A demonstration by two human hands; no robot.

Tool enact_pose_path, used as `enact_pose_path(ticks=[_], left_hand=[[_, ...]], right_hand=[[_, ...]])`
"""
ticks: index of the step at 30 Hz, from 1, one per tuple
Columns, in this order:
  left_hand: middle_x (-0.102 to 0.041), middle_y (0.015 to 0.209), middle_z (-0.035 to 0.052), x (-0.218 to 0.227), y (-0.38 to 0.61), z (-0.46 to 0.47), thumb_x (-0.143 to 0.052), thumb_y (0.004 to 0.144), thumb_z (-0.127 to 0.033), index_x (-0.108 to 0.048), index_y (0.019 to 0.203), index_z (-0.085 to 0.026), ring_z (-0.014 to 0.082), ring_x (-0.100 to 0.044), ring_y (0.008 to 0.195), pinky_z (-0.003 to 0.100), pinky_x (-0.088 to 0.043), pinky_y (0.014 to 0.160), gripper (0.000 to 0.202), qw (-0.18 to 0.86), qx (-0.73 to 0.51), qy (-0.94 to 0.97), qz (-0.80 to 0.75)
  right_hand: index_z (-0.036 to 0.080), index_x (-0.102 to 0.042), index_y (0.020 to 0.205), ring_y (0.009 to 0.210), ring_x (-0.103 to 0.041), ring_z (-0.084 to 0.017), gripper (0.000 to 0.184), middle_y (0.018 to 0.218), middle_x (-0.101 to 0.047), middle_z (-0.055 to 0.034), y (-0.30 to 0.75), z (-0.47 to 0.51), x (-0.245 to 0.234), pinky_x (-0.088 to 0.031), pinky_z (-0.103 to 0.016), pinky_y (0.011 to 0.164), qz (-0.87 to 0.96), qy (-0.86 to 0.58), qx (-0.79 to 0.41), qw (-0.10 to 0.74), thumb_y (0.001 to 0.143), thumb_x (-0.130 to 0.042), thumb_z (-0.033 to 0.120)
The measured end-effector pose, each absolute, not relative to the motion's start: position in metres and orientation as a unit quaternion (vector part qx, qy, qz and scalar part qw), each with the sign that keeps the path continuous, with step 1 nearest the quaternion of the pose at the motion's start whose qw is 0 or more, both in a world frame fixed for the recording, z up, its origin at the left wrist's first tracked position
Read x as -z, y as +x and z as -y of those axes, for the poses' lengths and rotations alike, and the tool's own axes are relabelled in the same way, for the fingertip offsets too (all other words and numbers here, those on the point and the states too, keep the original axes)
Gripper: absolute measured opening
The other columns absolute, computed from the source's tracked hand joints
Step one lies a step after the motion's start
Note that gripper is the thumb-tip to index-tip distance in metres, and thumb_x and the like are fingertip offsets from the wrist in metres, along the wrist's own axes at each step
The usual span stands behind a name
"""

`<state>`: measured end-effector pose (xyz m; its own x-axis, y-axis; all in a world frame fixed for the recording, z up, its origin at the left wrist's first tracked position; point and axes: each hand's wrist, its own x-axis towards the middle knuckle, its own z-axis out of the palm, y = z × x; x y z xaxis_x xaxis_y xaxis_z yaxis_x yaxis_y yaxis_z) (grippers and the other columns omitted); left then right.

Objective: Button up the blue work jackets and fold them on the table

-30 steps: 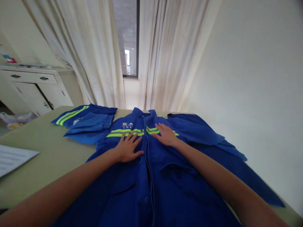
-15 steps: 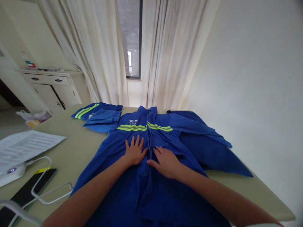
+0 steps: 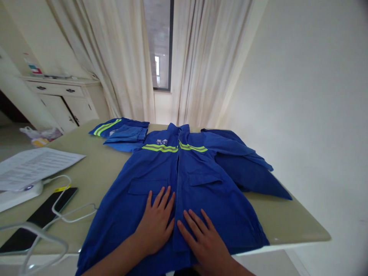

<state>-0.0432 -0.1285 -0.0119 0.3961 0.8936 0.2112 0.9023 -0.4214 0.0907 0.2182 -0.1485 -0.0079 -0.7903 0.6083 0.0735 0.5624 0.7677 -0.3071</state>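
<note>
A blue work jacket (image 3: 184, 180) with neon yellow reflective stripes lies front up on a pale green table (image 3: 287, 222), its collar pointing away from me. My left hand (image 3: 156, 224) lies flat with fingers spread on the jacket's lower left panel, beside the button placket. My right hand (image 3: 205, 239) rests flat on the lower right panel, fingers stretched out. Both hands press the cloth near the hem and hold nothing. The jacket's right sleeve (image 3: 247, 168) is folded out to the right; its left sleeve (image 3: 123, 132) lies bunched at the far left.
On the table's left lie printed papers (image 3: 34, 165), a black phone (image 3: 37, 222), a white cable (image 3: 66, 207) and a white device (image 3: 17, 195). A white cabinet (image 3: 60, 99) stands at the back left. Cream curtains (image 3: 201, 57) flank a window; a plain wall runs along the right.
Both hands have slid down the jacket front from the chest stripes to the hem, staying flat. The view has pulled back, revealing papers, phone and cable on the left.
</note>
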Motion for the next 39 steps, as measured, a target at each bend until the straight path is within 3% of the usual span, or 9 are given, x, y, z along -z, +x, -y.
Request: enact_pose_path(ticks=[4, 8, 13, 16, 19, 25, 33, 36, 39], left_hand=[[-0.041, 0.168, 0.0086, 0.008, -0.051, 0.159, -0.042, 0.107, -0.037, -0.037, 0.165, -0.025, 0.0287, -0.04, 0.154, 0.056, -0.03, 0.128, 0.059, 0.017, 0.136, -0.865, 0.482], [-0.025, 0.174, 0.011, 0.001, -0.054, 0.186, -0.052, 0.103, -0.055, -0.035, 0.166, -0.025, 0.0317, -0.032, 0.158, 0.051, -0.031, 0.128, 0.072, 0.001, 0.129, -0.901, 0.415], [-0.044, 0.166, 0.0121, 0.002, -0.053, 0.197, -0.062, 0.096, -0.062, -0.045, 0.159, -0.023, 0.0345, -0.033, 0.157, 0.058, -0.022, 0.131, 0.076, -0.012, 0.135, -0.915, 0.38], [-0.068, 0.142, 0.0026, 0.008, -0.051, 0.197, -0.063, 0.101, -0.034, -0.064, 0.138, -0.027, 0.0244, -0.049, 0.147, 0.05, -0.018, 0.134, 0.038, 0.034, 0.193, -0.91, 0.365], [-0.073, 0.134, -0.0009, 0.011, -0.051, 0.2, -0.056, 0.102, -0.014, -0.067, 0.133, -0.027, 0.0173, -0.06, 0.133, 0.042, -0.016, 0.134, 0.036, 0.068, 0.257, -0.893, 0.363], [-0.072, 0.134, 0.0002, -0.008, -0.053, 0.208, -0.06, 0.102, -0.024, -0.067, 0.135, -0.03, 0.0199, -0.065, 0.125, 0.043, -0.042, 0.12, 0.034, -0.046, 0.237, -0.88, 0.41], [-0.072, 0.129, 0.0063, -0.042, -0.043, 0.135, -0.058, 0.101, -0.015, -0.072, 0.127, -0.024, 0.0239, -0.067, 0.113, 0.038, -0.054, 0.099, 0.03, -0.101, 0.134, -0.884, 0.436], [-0.071, 0.127, 0.0088, -0.053, -0.037, 0.092, -0.077, 0.091, -0.025, -0.071, 0.128, -0.023, 0.0297, -0.067, 0.115, 0.04, -0.054, 0.096, 0.038, -0.108, 0.078, -0.896, 0.425], [-0.073, 0.113, 0.0057, -0.061, -0.038, 0.065, -0.083, 0.084, -0.024, -0.075, 0.113, -0.024, 0.0266, -0.071, 0.104, 0.033, -0.054, 0.085, 0.03, -0.164, 0.028, -0.908, 0.384]], right_hand=[[0.027, -0.036, 0.166, 0.148, -0.046, -0.032, 0.086, 0.164, -0.048, -0.0104, 0.22, 0.159, 0.01, -0.023, -0.053, 0.131, 0.926, -0.341, -0.136, 0.084, 0.086, -0.069, 0.022], [0.02, -0.058, 0.152, 0.134, -0.058, -0.033, 0.064, 0.148, -0.063, -0.0149, 0.214, 0.169, -0.01, -0.038, -0.051, 0.122, 0.908, -0.389, -0.125, 0.089, 0.088, -0.066, 0.02], [0.029, -0.042, 0.162, 0.137, -0.053, -0.039, 0.094, 0.164, -0.046, -0.015, 0.189, 0.176, -0.029, -0.046, -0.056, 0.112, 0.901, -0.4, -0.141, 0.086, 0.08, -0.085, 0.042], [0.037, -0.053, 0.152, 0.129, -0.059, -0.035, 0.067, 0.154, -0.058, -0.0095, 0.184, 0.172, -0.029, -0.05, -0.053, 0.105, 0.902, -0.399, -0.132, 0.094, 0.091, -0.077, 0.027], [0.031, -0.067, 0.135, 0.114, -0.066, -0.026, 0.04, 0.128, -0.073, -0.0075, 0.192, 0.166, -0.028, -0.051, -0.042, 0.101, 0.877, -0.407, -0.199, 0.157, 0.1, -0.057, 0.014], [0.022, -0.067, 0.11, 0.089, -0.067, -0.017, 0.016, 0.097, -0.072, -0.0024, 0.219, 0.164, -0.037, -0.052, -0.028, 0.081, 0.726, -0.488, -0.355, 0.328, 0.101, -0.053, 0.024], [0.021, -0.059, 0.075, 0.092, -0.063, -0.025, 0.033, 0.093, -0.065, -0.0065, 0.206, 0.142, -0.047, -0.048, -0.035, 0.08, 0.802, -0.559, -0.141, 0.159, 0.093, -0.076, 0.043], [0.021, -0.065, 0.091, 0.103, -0.064, -0.028, 0.022, 0.107, -0.067, -0.0091, 0.194, 0.116, -0.052, -0.05, -0.037, 0.087, 0.823, -0.542, -0.104, 0.131, 0.09, -0.08, 0.037], [0.02, -0.061, 0.124, 0.109, -0.066, -0.027, 0.043, 0.119, -0.068, -0.0098, 0.186, 0.086, -0.052, -0.051, -0.036, 0.09, 0.83, -0.521, -0.148, 0.135, 0.087, -0.083, 0.028]])
